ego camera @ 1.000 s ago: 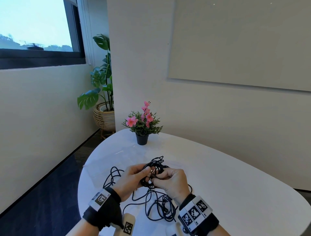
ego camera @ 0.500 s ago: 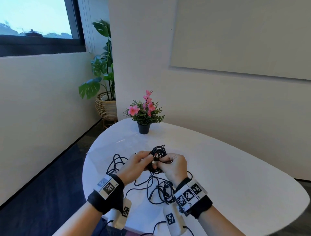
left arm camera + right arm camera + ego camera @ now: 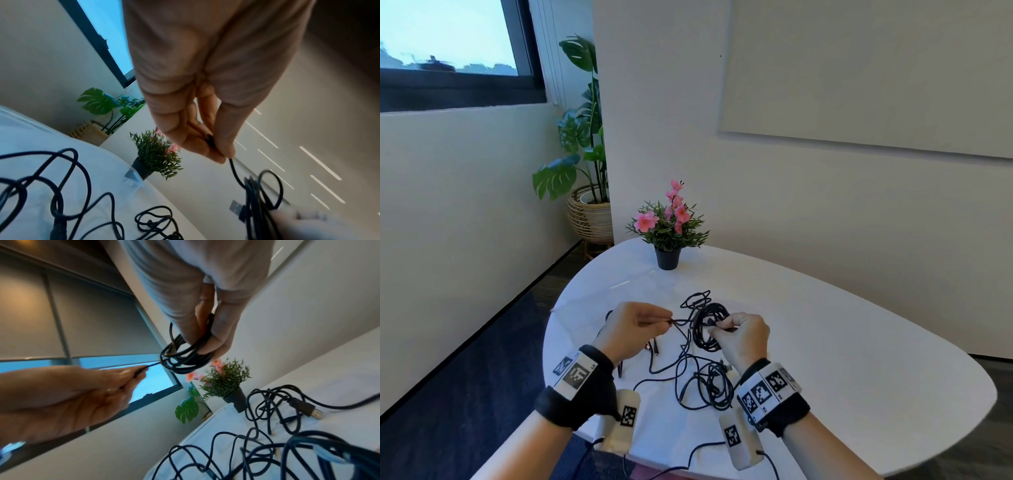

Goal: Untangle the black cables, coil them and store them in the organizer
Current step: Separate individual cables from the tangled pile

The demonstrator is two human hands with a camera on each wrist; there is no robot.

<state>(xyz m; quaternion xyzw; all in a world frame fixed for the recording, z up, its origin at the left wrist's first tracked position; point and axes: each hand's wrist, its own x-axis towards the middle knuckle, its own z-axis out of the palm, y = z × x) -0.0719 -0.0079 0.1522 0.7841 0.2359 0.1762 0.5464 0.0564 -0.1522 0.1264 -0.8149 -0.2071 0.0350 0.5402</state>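
My right hand point(image 3: 726, 325) grips a small coil of black cable point(image 3: 709, 329), held above the white table point(image 3: 859, 359); the same coil point(image 3: 185, 358) hangs from its thumb and fingers in the right wrist view. My left hand point(image 3: 666, 320) pinches the free end of that cable point(image 3: 210, 141), pulled out to the left of the coil. A tangle of loose black cables point(image 3: 702, 380) lies on the table beneath both hands, with a USB plug point(image 3: 308, 410) among them. No organizer is in view.
A small potted plant with pink flowers point(image 3: 667, 229) stands at the table's far edge. A large leafy plant in a wicker basket point(image 3: 585, 205) sits on the floor by the wall. The table's near edge runs under my wrists.
My hands have drawn apart: the left one has pulled the cable end out to the left, while the right keeps the coil. The head view has tipped further down.
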